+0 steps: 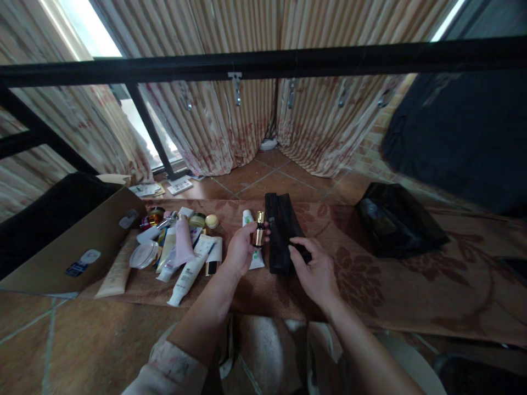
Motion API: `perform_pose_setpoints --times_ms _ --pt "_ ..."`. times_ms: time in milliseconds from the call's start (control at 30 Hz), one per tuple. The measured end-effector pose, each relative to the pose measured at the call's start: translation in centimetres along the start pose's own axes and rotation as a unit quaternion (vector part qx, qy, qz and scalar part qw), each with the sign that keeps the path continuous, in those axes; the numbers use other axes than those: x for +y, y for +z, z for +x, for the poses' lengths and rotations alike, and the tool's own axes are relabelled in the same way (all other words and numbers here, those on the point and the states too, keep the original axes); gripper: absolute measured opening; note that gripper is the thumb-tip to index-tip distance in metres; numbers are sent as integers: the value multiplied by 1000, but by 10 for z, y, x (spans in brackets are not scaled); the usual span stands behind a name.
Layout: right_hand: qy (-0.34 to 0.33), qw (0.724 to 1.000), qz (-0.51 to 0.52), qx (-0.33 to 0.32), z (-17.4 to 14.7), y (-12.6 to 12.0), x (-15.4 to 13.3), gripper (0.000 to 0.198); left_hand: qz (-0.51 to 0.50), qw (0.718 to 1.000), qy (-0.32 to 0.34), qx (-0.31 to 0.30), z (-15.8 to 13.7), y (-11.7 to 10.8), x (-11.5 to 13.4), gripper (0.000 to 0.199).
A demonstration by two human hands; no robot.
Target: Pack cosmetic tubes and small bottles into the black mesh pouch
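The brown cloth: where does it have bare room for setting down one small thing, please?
The widest bare patch of cloth lies between the right hand and the black bag. A narrow one shows between the piled tubes and the green-marked tube. It is crowded beside the box, where tubes and jars lie jumbled.

We see a dim room. White light comes from the window (93, 27), past the far left corner of the surface (242, 299), so bright that we can't see through it. A thin bright strip (448, 21) shines beyond the far right part. The little bottle (259, 233) has a shiny gold glint. We see soft shadows near the middle of the near edge. Toward the right edge, the black bag (420, 227) looks very dark. Past the far edge, the curtains (230, 109) lean and stretch sideways. Tiny words look fuzzy to us.
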State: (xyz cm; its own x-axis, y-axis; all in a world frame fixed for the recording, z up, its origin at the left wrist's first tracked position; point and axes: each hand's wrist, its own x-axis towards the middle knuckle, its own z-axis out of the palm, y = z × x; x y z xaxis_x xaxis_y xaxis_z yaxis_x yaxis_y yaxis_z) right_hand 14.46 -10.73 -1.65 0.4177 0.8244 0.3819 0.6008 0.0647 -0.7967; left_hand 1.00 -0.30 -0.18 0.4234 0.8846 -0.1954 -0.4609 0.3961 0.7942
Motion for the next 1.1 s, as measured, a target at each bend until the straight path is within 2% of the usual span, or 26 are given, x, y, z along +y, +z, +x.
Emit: perform_pose_setpoints --times_ms 1100 --pt "5 1000 -1 0 0 0 -1 21 3 1000 0 5 1 0 -1 20"
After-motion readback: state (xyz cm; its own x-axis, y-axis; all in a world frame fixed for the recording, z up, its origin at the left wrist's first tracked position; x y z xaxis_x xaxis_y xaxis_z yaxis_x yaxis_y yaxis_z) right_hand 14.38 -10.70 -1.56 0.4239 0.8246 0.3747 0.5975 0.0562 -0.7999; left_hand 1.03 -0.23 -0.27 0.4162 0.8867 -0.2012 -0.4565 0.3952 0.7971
